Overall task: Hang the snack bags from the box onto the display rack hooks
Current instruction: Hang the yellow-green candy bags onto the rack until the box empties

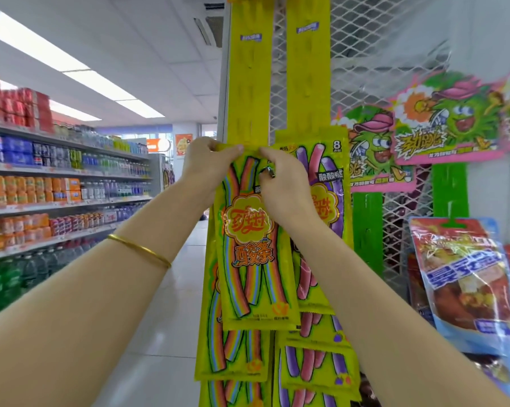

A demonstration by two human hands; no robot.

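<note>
A yellow snack bag (252, 259) with rainbow sour strips hangs in front of the left yellow hanging strip (249, 83). My left hand (206, 163) pinches its top left corner and my right hand (286, 183) pinches its top edge, both pressed against the strip. More rainbow bags (233, 356) hang below on the same strip. The right yellow strip (308, 69) carries bags with pink and purple sticks (333, 183). The box is out of view.
A white wire mesh panel (380, 54) backs the strips. Green strips with cartoon headers (450, 118) and a red and blue snack bag (465, 277) hang to the right. Drink shelves (56, 183) line the aisle on the left, with white tiled floor (159, 348) between.
</note>
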